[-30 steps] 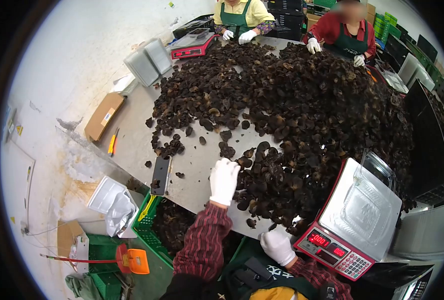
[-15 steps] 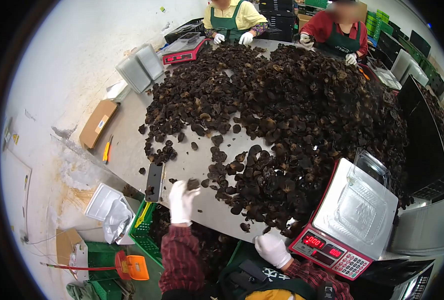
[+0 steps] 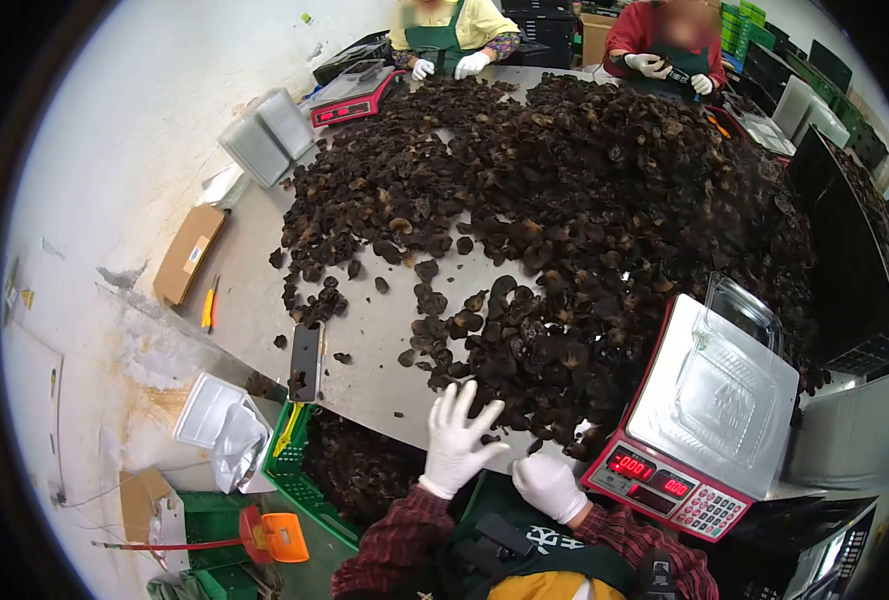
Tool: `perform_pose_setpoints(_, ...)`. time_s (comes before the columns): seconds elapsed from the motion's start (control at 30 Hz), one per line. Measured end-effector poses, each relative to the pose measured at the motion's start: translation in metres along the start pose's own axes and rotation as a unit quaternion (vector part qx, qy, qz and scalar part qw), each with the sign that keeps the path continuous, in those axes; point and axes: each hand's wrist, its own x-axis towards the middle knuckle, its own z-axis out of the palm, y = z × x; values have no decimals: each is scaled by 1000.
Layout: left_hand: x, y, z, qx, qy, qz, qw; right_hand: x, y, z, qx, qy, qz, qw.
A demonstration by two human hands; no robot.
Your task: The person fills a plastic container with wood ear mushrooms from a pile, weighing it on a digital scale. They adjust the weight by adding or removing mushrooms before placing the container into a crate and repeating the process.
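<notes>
Head view, gloved left hand [image 3: 458, 440] with fingers spread wide and empty at the near edge of the dark dried mushroom heap [image 3: 575, 220], gloved right hand [image 3: 548, 485] loosely curled beside it on the steel table [image 3: 375, 370], just left of the scale [image 3: 710, 415].

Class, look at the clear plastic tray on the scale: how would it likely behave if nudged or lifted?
The clear plastic tray looks thin and empty, so probably very light and flexible. Sitting loose on the scale, it would likely slide easily.
</notes>
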Motion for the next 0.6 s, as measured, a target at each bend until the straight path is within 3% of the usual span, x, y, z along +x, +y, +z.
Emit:
perform_pose_setpoints(0.07, 7, -1, 17, 33, -53, 14, 998, -1, 1, 0, -4, -3, -1, 1000)
perform_pose_setpoints(0.2, 37, -21, 22, 79, 42, -77, 993, -1, 1, 0, -11, -13, -13, 1000)
perform_pose_setpoints(0.3, 57, -17, 20, 23, 93, -16, 995, 0, 0, 0, -1, -7, -8, 1000)
perform_pose_setpoints(0.43, 75, 28, 29, -13, -6, 108, 994, -1, 2, 2, 7, -6, -11, 1000)
perform_pose_setpoints(0.53, 89, 46, 40, 0, -54, 114, 992, -2, 2, 1, 2, -14, -11, 1000)
perform_pose_setpoints(0.6, 96, 34, 48, 26, -11, 103, 994, -3, 2, 1, 9, -8, -14, 1000)
